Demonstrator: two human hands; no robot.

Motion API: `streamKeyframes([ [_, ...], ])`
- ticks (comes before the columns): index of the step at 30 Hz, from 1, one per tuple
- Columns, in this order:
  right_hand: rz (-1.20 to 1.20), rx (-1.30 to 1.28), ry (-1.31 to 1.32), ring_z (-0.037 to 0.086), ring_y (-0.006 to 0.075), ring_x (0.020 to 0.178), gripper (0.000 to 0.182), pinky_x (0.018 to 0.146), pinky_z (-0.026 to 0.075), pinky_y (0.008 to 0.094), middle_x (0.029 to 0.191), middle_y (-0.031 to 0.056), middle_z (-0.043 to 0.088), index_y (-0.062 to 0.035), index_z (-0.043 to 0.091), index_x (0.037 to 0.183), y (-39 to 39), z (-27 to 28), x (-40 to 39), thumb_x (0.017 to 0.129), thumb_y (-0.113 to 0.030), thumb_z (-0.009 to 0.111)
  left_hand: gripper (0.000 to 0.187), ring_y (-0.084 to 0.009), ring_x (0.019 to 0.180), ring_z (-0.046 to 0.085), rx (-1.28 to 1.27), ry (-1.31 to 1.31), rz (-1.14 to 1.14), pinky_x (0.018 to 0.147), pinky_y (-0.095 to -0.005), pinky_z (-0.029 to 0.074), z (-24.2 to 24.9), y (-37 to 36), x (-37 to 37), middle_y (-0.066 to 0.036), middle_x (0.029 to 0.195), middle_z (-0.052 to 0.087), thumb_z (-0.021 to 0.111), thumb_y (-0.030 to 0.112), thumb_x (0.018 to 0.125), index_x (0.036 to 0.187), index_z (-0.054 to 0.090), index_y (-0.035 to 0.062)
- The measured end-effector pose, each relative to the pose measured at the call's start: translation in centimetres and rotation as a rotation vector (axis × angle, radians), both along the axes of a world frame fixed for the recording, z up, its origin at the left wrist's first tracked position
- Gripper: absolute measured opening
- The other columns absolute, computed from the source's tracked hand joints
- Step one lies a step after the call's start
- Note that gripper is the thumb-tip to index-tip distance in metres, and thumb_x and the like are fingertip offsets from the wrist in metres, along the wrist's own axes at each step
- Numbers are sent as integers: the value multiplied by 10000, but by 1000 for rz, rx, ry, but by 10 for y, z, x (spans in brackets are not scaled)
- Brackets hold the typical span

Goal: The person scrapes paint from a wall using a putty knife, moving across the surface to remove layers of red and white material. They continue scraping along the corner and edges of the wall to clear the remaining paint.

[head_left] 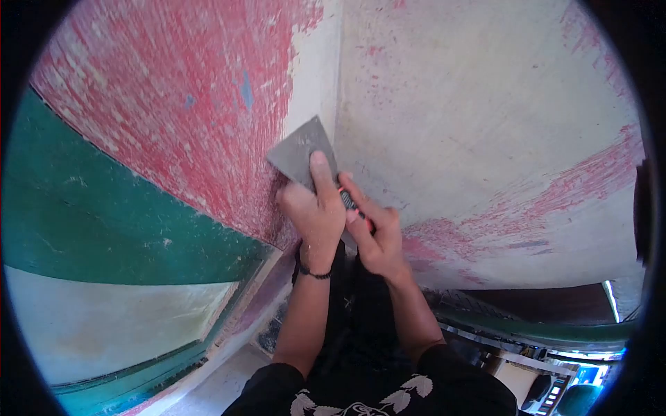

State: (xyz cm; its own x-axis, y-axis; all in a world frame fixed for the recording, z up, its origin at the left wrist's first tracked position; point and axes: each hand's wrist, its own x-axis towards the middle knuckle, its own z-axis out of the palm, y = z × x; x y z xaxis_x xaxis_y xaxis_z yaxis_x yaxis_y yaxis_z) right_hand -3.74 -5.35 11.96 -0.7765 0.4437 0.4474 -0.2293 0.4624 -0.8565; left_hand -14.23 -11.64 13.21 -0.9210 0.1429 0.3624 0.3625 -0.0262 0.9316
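Note:
A putty knife [297,149] with a wide grey metal blade and a black and red handle lies tilted against the wall near its inner corner. My right hand [378,243] is closed around the handle. On the blade, my left hand [316,211] presses with one outstretched finger while its other fingers curl at the blade's lower side. A dark beaded bracelet [313,273] circles the left wrist. Behind the blade, the left wall [229,139] carries scratched, flaking red paint, with a bare pale strip beside the corner. The blade's edge seems to touch this wall.
The right wall [479,118] is mostly pale with streaks of red. Below the red paint on the left runs a green band [132,215] above a whitish panel [118,312]. Furniture [527,367] stands behind me at the lower right.

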Motion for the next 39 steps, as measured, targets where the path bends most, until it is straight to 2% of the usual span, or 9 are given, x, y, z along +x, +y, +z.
streamKeyframes([
  [5,28,31,34,535,133,555,490,620,470,272,693,171,579,34,512,1388,-23,-22,7,916,-76,585,409,-286,628,705,82,48,68,552,-409,496,-3,-21,17,-190,660,684,585,243,986,844,661,-133],
  [9,14,23,6,547,150,550,478,618,473,276,692,181,589,36,528,1372,-23,-10,9,911,-79,589,415,-170,776,653,90,-42,29,666,-359,499,-7,-23,14,-167,882,714,616,266,982,982,646,-148],
  [14,-26,34,39,623,254,546,470,606,506,324,751,238,632,-1,539,1375,-27,-23,5,918,-107,572,422,-185,755,666,94,-112,41,641,-354,504,-8,-18,13,-162,858,713,621,282,978,932,656,-136],
  [21,-7,-77,-2,593,259,539,482,611,496,324,783,261,614,4,524,1381,-27,-23,2,910,-95,552,402,-174,752,630,37,22,85,654,-345,491,-7,-19,9,-125,860,701,605,275,987,947,655,-122],
  [26,-75,-156,257,522,251,548,500,626,490,323,698,226,550,12,505,1394,-5,18,-35,904,-80,542,433,-166,716,608,-276,19,9,596,-338,501,79,9,1,-89,818,666,568,301,1006,927,639,-118],
  [30,-11,-4,288,488,262,537,506,648,495,341,620,172,489,12,506,1399,-2,22,-24,903,-74,554,426,-154,733,609,43,31,9,611,-317,530,66,3,11,-89,858,671,557,304,1015,962,645,-109],
  [33,65,-98,98,548,265,577,508,735,537,340,725,186,613,20,516,1392,-6,-7,-10,893,-57,575,421,-105,672,578,46,-8,70,561,-353,468,13,-5,8,-66,769,653,529,258,1034,893,618,-128],
  [35,72,-30,183,602,197,601,503,694,528,284,1002,215,698,30,519,1384,1,-34,-12,892,-46,585,409,-101,704,584,-37,-7,52,592,-335,459,-2,-10,17,-81,800,680,533,240,1033,907,629,-138],
  [39,132,-14,172,704,251,847,528,775,549,318,1152,212,675,40,520,1375,9,-42,-12,864,-30,633,383,-143,750,638,57,-238,-7,670,-321,503,-3,-9,22,-108,853,714,526,225,1031,943,676,-116],
])
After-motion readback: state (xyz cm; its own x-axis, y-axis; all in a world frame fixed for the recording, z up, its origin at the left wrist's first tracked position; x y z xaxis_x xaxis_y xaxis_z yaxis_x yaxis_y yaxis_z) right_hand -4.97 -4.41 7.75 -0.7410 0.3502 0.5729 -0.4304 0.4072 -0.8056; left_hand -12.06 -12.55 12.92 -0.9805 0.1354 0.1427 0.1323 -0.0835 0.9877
